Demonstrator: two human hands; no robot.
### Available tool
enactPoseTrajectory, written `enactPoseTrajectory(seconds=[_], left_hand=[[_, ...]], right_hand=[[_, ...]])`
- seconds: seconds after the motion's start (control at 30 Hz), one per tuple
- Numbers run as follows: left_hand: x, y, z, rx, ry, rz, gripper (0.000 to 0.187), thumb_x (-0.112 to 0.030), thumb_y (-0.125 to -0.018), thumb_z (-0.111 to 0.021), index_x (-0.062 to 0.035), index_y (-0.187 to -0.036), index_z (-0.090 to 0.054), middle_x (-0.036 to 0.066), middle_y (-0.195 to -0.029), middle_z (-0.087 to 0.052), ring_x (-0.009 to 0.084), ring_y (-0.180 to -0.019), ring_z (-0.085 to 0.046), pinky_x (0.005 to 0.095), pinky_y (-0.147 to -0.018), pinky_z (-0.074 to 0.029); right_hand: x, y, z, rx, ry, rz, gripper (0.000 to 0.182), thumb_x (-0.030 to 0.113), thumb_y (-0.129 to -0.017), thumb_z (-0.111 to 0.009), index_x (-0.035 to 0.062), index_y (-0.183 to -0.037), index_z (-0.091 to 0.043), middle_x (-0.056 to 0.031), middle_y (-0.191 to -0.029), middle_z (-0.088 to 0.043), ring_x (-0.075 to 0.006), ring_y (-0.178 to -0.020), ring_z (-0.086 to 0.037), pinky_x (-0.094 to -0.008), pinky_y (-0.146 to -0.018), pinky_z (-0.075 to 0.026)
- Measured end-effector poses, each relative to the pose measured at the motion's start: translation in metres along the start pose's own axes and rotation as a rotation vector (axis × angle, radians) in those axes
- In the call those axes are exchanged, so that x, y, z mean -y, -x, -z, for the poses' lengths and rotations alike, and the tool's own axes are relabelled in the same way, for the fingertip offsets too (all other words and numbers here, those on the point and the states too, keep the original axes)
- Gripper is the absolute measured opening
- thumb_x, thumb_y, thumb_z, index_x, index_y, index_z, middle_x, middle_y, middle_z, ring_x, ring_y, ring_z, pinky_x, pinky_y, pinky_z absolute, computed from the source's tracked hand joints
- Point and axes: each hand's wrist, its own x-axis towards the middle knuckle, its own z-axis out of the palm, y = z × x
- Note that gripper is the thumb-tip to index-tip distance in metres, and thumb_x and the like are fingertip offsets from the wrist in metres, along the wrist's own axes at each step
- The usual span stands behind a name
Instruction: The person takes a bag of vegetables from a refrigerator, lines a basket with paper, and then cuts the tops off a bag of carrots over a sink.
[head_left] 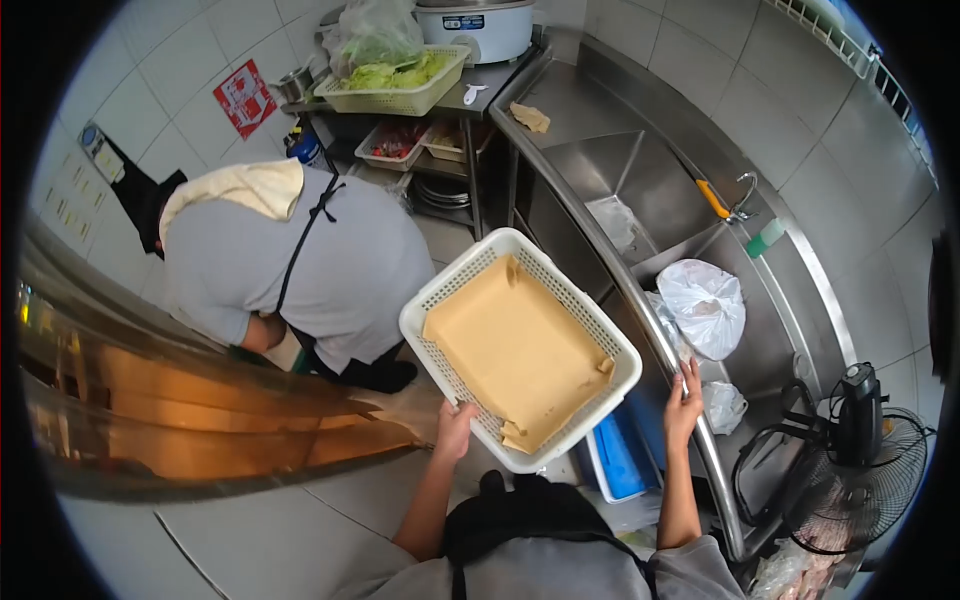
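My left hand point(455, 428) grips the near-left rim of a white perforated plastic basket point(622, 372), which is held tilted above the floor. A sheet of brown paper point(520, 350) lines the basket, its corners folded and creased. My right hand point(684, 402) is at the sink's front edge, its fingers closed on the loose end of a white plastic bag point(702, 308). The bag is bulging and knotted, and rests in the right sink basin.
A co-worker point(300, 260) bends down at the left, beside an orange-lit glossy surface point(200, 420). A steel sink point(590, 165) runs along the right, with a black fan point(860, 480) at its near end. A basket of lettuce point(400, 80) stands on the back table. A blue tray point(618, 460) is below.
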Motion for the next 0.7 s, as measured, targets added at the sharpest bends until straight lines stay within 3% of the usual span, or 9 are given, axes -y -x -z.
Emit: enactPoseTrajectory(seconds=[0.07, 0.13, 0.2, 0.3, 0.4, 0.6, 0.7], left_hand=[[-0.02, -0.012, -0.002, 0.022, -0.048, 0.007, 0.043, 0.008, -0.074, -0.048, 0.0034, -0.116, -0.044, 0.009, -0.108, -0.055, 0.0165, -0.096, -0.054, 0.0289, -0.081, -0.045], [-0.036, -0.022, -0.01, -0.053, -0.137, 0.041, 0.044, 0.008, -0.073, -0.048, 0.003, -0.116, -0.044, 0.01, -0.107, -0.055, 0.0173, -0.096, -0.054, 0.0298, -0.082, -0.045], [-0.045, -0.037, -0.011, -0.054, -0.203, -0.023, 0.042, 0.007, -0.073, -0.047, 0.003, -0.115, -0.045, 0.01, -0.105, -0.056, 0.0186, -0.091, -0.057, 0.0302, -0.08, -0.046], [-0.097, -0.053, -0.06, -0.139, -0.127, -0.071, 0.034, 0.005, -0.074, -0.046, 0.0033, -0.108, -0.048, 0.01, -0.096, -0.059, 0.0183, -0.082, -0.059, 0.0286, -0.071, -0.049], [-0.118, -0.094, -0.042, -0.161, -0.251, -0.163, 0.037, 0.004, -0.073, -0.047, 0.0029, -0.11, -0.049, 0.01, -0.095, -0.06, 0.0172, -0.082, -0.06, 0.0284, -0.071, -0.051], [-0.195, -0.147, -0.072, -0.331, -0.279, -0.222, 0.033, 0.004, -0.072, -0.047, 0.0023, -0.104, -0.051, 0.007, -0.089, -0.059, 0.0154, -0.076, -0.056, 0.0278, -0.068, -0.047], [-0.217, -0.193, -0.082, -0.385, -0.294, -0.258, 0.034, 0.004, -0.071, -0.048, 0.0018, -0.104, -0.052, 0.006, -0.088, -0.058, 0.0151, -0.076, -0.055, 0.027, -0.068, -0.046]], right_hand=[[-0.012, -0.014, -0.013, -0.013, 0.092, 0.064, 0.028, 0.011, -0.091, -0.048, -0.0049, -0.112, -0.058, -0.0165, -0.129, -0.048, -0.0271, -0.113, -0.051, -0.0311, -0.09, -0.041], [-0.015, -0.043, -0.036, 0.0, 0.0, -0.002, 0.026, 0.008, -0.089, -0.049, -0.003, -0.11, -0.059, -0.0176, -0.127, -0.049, -0.0296, -0.113, -0.051, -0.0331, -0.092, -0.041], [-0.017, -0.087, -0.062, 0.036, 0.055, 0.22, 0.025, 0.007, -0.088, -0.049, -0.0016, -0.109, -0.06, -0.0188, -0.127, -0.049, -0.0326, -0.115, -0.048, -0.0356, -0.095, -0.038], [0.014, -0.162, -0.111, 0.119, 0.025, 0.353, 0.027, 0.01, -0.087, -0.051, 0.0005, -0.112, -0.058, -0.0202, -0.128, -0.047, -0.0345, -0.12, -0.043, -0.0374, -0.1, -0.033], [0.042, -0.237, -0.168, 0.227, 0.086, 0.531, 0.033, 0.015, -0.087, -0.053, 0.0012, -0.116, -0.055, -0.0216, -0.131, -0.043, -0.037, -0.123, -0.037, -0.0402, -0.102, -0.031], [0.08, -0.356, -0.307, 0.441, 0.111, 0.64, 0.039, 0.017, -0.085, -0.055, 0.0041, -0.122, -0.05, -0.021, -0.134, -0.038, -0.0452, -0.122, -0.034, -0.0464, -0.098, -0.035], [0.092, -0.411, -0.383, 0.433, 0.204, 0.689, 0.039, 0.016, -0.084, -0.056, 0.0046, -0.121, -0.05, -0.0192, -0.133, -0.038, -0.0423, -0.121, -0.036, -0.0465, -0.096, -0.038]])
